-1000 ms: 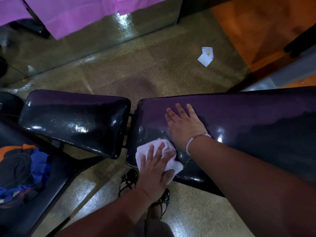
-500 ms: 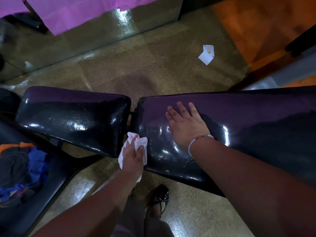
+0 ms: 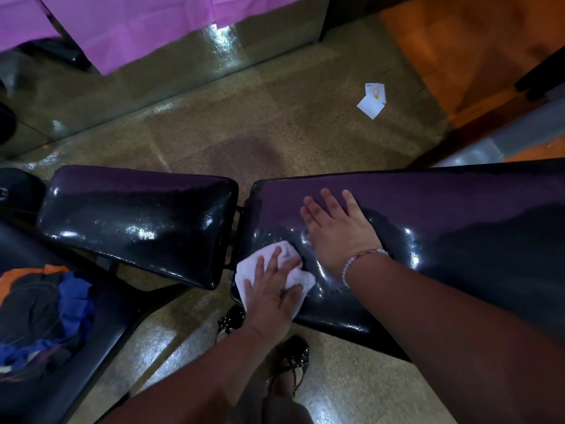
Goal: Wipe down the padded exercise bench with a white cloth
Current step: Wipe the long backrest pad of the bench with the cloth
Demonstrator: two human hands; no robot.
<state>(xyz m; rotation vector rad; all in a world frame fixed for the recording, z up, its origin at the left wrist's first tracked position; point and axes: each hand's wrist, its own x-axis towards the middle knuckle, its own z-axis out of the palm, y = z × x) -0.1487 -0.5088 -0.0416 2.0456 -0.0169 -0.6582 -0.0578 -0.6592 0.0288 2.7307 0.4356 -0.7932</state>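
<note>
Left grip [image 3: 272, 290] released, fingers spread flat, pressing crumpled white cloth [image 3: 247, 275] onto near-left corner of long glossy black-purple padded bench [image 3: 443, 215]. Right grip [image 3: 339, 231] released, palm flat on pad just beside cloth; pale bead bracelet [image 3: 351, 264] at wrist. Separate glossy black seat pad [image 3: 137, 221] left, across gap. Bench surface shiny, glare spots near hands. White paper scrap [image 3: 372, 101] on speckled floor [image 3: 275, 117] beyond.

The bench has two black pads, a shorter pad [image 3: 137, 224] on the left and a longer pad [image 3: 443, 240] on the right. One white cloth [image 3: 249, 272] lies at the longer pad's near left corner. Two hands show, the left hand [image 3: 270, 298] and the right hand [image 3: 339, 234], with one beaded bracelet [image 3: 351, 263]. On the floor [image 3: 244, 133] are two black shoes [image 3: 295, 359] [image 3: 230, 321] and two paper slips [image 3: 375, 93] [image 3: 370, 108].
</note>
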